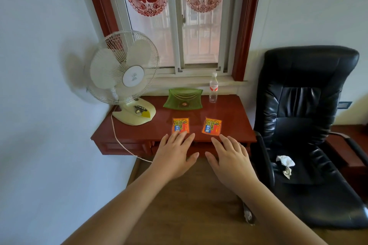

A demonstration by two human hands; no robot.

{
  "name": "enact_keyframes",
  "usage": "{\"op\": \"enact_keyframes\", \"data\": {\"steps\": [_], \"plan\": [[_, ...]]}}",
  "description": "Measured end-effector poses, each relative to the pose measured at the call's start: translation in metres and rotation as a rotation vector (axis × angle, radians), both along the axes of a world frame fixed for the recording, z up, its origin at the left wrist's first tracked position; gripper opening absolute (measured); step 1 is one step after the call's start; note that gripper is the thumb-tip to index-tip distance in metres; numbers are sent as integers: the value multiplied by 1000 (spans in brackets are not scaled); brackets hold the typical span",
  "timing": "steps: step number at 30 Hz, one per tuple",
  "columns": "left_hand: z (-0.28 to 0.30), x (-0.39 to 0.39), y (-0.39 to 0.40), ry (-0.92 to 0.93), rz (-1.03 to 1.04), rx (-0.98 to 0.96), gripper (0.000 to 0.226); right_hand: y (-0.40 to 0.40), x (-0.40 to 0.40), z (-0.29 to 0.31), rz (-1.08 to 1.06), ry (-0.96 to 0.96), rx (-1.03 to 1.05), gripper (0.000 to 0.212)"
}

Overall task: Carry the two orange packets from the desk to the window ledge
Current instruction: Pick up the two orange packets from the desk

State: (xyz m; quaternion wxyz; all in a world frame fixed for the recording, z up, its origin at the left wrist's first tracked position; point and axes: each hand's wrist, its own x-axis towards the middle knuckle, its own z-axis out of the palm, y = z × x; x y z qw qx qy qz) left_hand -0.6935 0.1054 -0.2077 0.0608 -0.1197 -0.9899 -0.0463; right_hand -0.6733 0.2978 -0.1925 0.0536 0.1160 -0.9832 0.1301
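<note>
Two orange packets lie flat on the dark red desk (127, 135), side by side near its front edge: the left packet (180, 125) and the right packet (212, 126). My left hand (175, 155) reaches forward palm down, fingers spread, its fingertips just over the left packet's near edge. My right hand (231, 159) is also palm down with fingers apart, its fingertips a little short of the right packet. Neither hand holds anything. The pale window ledge (199, 82) runs behind the desk, below the window.
A white table fan (123, 73) stands on the desk's left part, its cord hanging over the front. A green glass dish (184, 98) and a clear water bottle (213, 88) stand at the back. A black leather chair (302, 125) with crumpled tissue is right of the desk.
</note>
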Motion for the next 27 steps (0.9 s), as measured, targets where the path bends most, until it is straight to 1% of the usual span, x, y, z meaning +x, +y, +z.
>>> {"op": "enact_keyframes", "data": {"steps": [3, 9, 12, 18, 22, 27], "plan": [[-14, -34, -6, -5, -6, 17, 77, -8, -36, -13, 6, -14, 4, 61], [-42, -110, -32, 13, -58, 18, 65, -38, -111, -42, -8, -40, 26, 61], [-53, -144, -48, 30, -71, 42, 63, -48, -147, -53, -38, -65, 42, 61], [-75, -207, -71, -53, -105, 43, 63, -58, -207, -78, -103, -131, 57, 61], [-85, -236, -65, -55, -155, 74, 59, -56, -235, -100, -123, -181, 54, 65], [-110, -277, -52, -155, -107, 130, 58, -46, -274, -128, -113, -199, 79, 65]]}}
